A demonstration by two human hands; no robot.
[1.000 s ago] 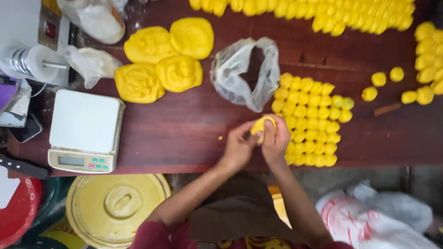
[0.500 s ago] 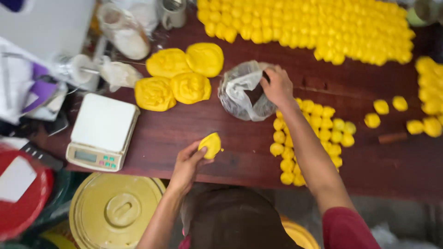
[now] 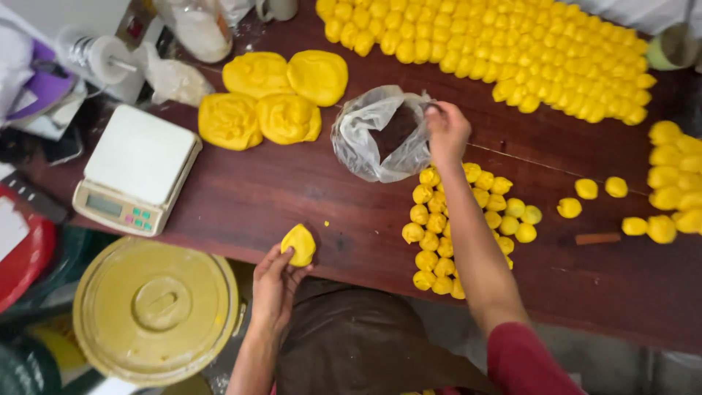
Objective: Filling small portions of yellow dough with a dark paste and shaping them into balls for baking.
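My left hand [image 3: 276, 281] holds a flattened piece of yellow dough [image 3: 299, 244] at the near edge of the dark wooden table [image 3: 292, 197]. My right hand [image 3: 447, 132] reaches into a clear plastic bag [image 3: 365, 139] that holds a dark brown filling [image 3: 395, 129]; its fingers are closed at the bag's mouth. A cluster of small yellow dough balls [image 3: 461, 227] lies under my right forearm. Several large yellow dough lumps [image 3: 274, 95] sit left of the bag.
A white kitchen scale [image 3: 137, 168] stands at the table's left. Rows of shaped yellow pieces [image 3: 512, 51] fill the far side, with more at the right [image 3: 673, 183]. A yellow bucket lid [image 3: 157, 307] and a red basin [image 3: 22, 256] are below left.
A second ago both hands worked one dough piece together. The right hand has since gone up to the bag and stayed there; the left keeps the flattened dough near the edge.
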